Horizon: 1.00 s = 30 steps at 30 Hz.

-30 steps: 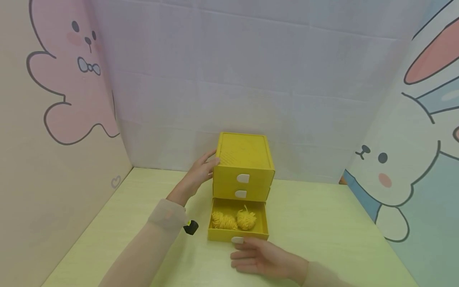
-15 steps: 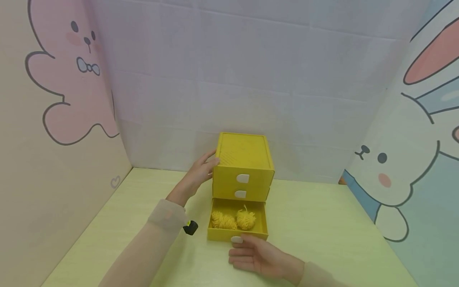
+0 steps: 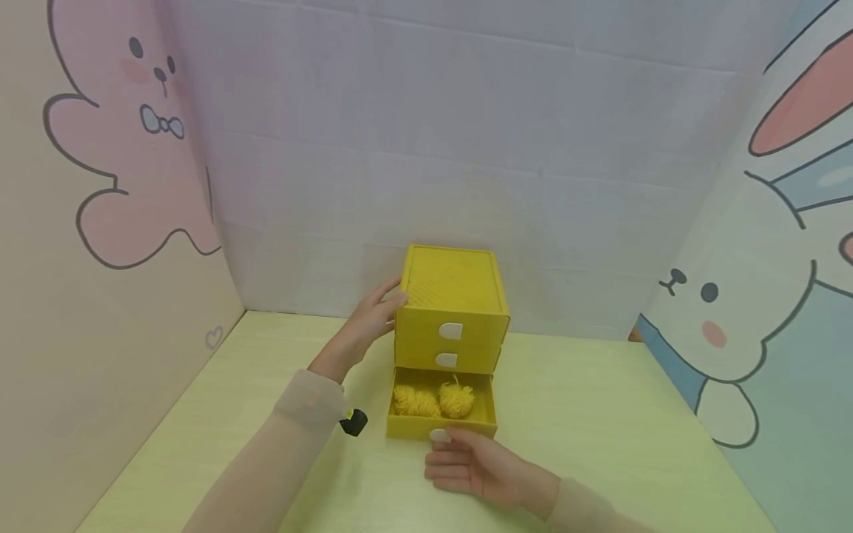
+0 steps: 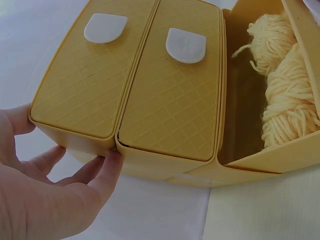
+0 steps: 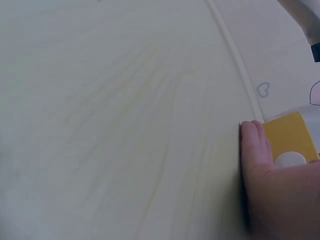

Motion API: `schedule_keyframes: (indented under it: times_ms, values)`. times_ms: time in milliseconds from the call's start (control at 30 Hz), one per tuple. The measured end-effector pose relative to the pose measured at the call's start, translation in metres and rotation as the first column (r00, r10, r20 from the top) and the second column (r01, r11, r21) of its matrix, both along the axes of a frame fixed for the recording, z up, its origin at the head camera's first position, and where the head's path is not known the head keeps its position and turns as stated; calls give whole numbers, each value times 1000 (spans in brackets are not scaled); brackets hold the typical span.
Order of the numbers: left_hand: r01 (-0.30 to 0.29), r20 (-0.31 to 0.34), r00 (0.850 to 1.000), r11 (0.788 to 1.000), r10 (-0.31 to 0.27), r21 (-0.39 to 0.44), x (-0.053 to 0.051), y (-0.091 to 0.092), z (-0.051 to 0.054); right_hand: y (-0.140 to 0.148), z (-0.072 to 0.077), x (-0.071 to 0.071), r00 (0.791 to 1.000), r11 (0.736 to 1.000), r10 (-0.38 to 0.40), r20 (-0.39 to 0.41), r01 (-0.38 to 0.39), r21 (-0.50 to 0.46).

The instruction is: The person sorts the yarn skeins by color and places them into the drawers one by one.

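A yellow drawer cabinet (image 3: 456,281) with white tabs stands on the table. Its bottom drawer (image 3: 408,427) is pulled out part way and holds two yellow yarn bundles, a long one (image 3: 416,402) on the left and a rounder one (image 3: 456,400) on the right. My left hand (image 3: 363,326) rests against the cabinet's left side; in the left wrist view its spread fingertips touch the side wall (image 4: 90,142). With the thumb at the drawer's white tab (image 3: 440,435), my right hand (image 3: 489,470) touches the drawer front, other fingers extended below it. The right wrist view shows that hand from behind.
Behind the cabinet hangs a pale cloth wall (image 3: 466,148). Side panels carry a pink cartoon animal (image 3: 143,200) and a white rabbit (image 3: 740,303). A black device (image 3: 354,423) sits at the left cuff. The pale yellow table (image 3: 600,429) extends on both sides.
The bottom drawer has slid slightly inward with its yarn, and my right hand has moved forward with it. My left hand has stayed against the cabinet's side.
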<state>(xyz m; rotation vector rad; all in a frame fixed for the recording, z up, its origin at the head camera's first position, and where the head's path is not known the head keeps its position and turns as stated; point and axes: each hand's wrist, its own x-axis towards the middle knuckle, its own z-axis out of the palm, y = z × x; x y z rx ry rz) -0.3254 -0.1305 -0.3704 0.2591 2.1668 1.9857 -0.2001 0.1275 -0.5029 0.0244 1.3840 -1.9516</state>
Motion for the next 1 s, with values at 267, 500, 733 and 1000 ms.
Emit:
schedule_keyframes:
  times_ms: [267,500,733,1000]
  values:
    - [3,4,1000,1000,-3,1,0,1,0,0,-4,-6,1000,1000,-16,-13,16,3]
    - [-6,7,1000,1000,6,-3,-1,0,1,-1,-5,-14,999,999,-34,-30,34,1]
    - [-4,13,1000,1000,4,-2,0,-1,1,-1,-6,-27,997,998,-55,-55,55,1]
    - [1,12,1000,1000,-1,0,1,0,1,0,-8,-42,996,998,-66,-64,66,-6]
